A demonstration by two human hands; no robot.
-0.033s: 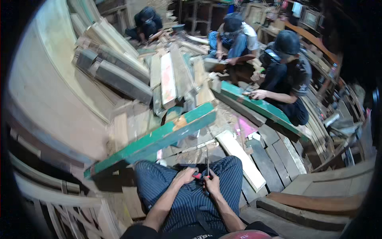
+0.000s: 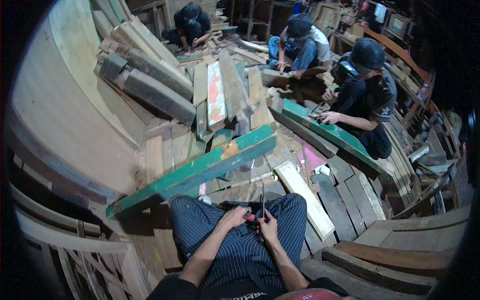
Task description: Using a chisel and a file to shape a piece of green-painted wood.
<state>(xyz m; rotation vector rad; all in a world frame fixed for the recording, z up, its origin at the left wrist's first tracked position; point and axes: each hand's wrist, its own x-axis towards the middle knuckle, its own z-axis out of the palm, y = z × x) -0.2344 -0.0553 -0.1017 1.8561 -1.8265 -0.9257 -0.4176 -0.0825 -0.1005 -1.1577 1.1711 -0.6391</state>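
Over my lap, in dark pinstriped trousers (image 2: 220, 260), I hold both hands close together. My left hand (image 2: 233, 218) is closed around a tool with a red-and-black handle (image 2: 249, 217). A slim, dark, upright tool like a chisel or file (image 2: 263, 197) rises from my right hand (image 2: 268, 228), whose fingers are wrapped round its lower part. Where the two tools meet, my fingers hide the detail. Just beyond my knees a long green-painted beam (image 2: 200, 167) lies slantwise, with a bare wood patch on its top. Neither hand touches it.
A pale board (image 2: 305, 202) lies beyond my right knee. Stacked timbers (image 2: 160, 95) and large panels (image 2: 60, 110) fill the left. A co-worker (image 2: 367, 75) works with a tool on another green beam (image 2: 335, 135). Two more people (image 2: 300, 47) crouch farther back. Wooden frames flank me.
The scene has shifted slightly in the picture and is less blurred. Both hands keep their hold on the tools.
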